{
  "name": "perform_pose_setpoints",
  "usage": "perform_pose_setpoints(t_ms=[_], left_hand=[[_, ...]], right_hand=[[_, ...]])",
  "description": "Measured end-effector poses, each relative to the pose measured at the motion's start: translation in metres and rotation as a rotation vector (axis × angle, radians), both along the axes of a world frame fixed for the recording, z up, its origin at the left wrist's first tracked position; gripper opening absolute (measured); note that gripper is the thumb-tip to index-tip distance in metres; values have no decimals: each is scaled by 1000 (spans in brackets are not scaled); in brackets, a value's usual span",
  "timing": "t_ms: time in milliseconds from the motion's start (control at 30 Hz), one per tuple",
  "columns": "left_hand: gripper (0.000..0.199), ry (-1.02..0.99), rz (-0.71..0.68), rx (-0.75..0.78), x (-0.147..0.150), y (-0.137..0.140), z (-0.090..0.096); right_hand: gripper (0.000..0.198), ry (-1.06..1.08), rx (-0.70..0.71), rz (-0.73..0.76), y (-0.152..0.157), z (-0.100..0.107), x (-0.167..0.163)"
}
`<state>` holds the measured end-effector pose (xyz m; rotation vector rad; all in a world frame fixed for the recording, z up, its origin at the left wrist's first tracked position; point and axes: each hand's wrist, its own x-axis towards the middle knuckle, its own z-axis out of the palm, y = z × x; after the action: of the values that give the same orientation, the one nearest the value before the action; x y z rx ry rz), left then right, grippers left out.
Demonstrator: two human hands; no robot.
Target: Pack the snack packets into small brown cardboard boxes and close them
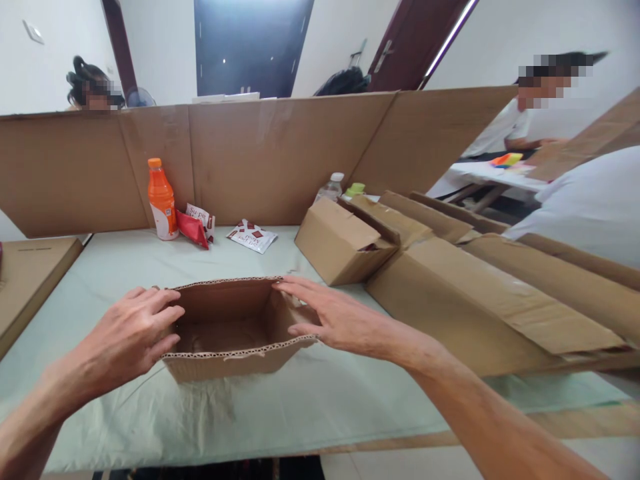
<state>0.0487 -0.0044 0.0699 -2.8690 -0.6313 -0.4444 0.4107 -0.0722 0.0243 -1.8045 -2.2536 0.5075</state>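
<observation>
An open-topped cardboard box (pixel 235 365) stands on the cloth-covered table in front of me, its inside bare apart from shadow. My left hand (pixel 143 327) holds the box's left side, with the fingertips curled over the rim. On the opposite side, my right hand (pixel 340 317) grips the right rim, fingers along the far corner and thumb at the near one. Behind the box lie a flat white packet (pixel 251 236) and a red packet (pixel 192 229), beside an upright orange bottle (pixel 163 200).
A smaller carton (pixel 333 243) and larger open cartons (pixel 460 307) stand on the right. A cardboard partition (pixel 285 157) runs along the back. A flat cardboard piece (pixel 40 280) lies at left. A clear bottle (pixel 330 189) stands behind the cartons. Other people sit beyond.
</observation>
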Motion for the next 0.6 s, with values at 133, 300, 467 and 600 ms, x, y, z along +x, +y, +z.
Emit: perform_pose_setpoints(t_ms=[133, 300, 467, 600], left_hand=[[18, 22, -40, 33, 6, -2, 5], [19, 47, -59, -140, 4, 3, 12], [35, 103, 55, -181, -2, 20, 12], [67, 221, 164, -222, 2, 22, 12]], right_hand=[[73, -59, 1, 25, 4, 7, -7], [73, -81, 5, 59, 9, 9, -13], [84, -49, -2, 41, 13, 7, -13], [88, -48, -23, 21, 16, 7, -14]])
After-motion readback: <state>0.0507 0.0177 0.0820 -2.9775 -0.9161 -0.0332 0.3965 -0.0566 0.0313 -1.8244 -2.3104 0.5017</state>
